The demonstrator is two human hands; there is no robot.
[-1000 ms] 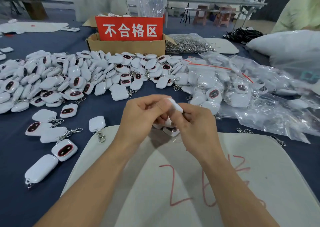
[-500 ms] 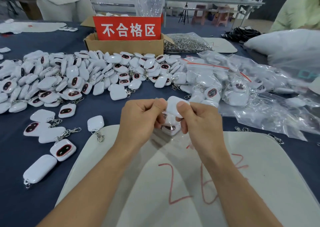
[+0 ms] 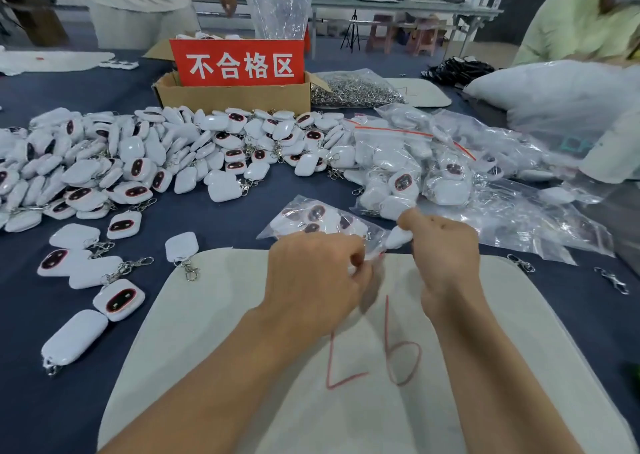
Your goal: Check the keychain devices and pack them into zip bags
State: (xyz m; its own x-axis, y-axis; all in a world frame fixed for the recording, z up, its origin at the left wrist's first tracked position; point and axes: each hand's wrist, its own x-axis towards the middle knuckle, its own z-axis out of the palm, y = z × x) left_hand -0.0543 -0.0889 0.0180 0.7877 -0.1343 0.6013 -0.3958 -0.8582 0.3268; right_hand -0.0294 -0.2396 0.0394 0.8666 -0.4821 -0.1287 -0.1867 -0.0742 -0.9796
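Bag (image 3: 273,232) of about four devices (image 3: 317,213), edge pinched by left hand (image 3: 318,273); right hand (image 3: 445,249) grips one device (image 3: 398,238), tip leftward.

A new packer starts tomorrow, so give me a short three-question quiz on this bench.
1. True or false: the brown cardboard box with the red sign stands behind the pile of loose white keychain devices.
2. The right hand grips: A) a white keychain device B) a metal clasp C) a marker pen.
3. Fill in: the left hand pinches a clear plastic ____.
Key: 1 true; 2 A; 3 zip bag.
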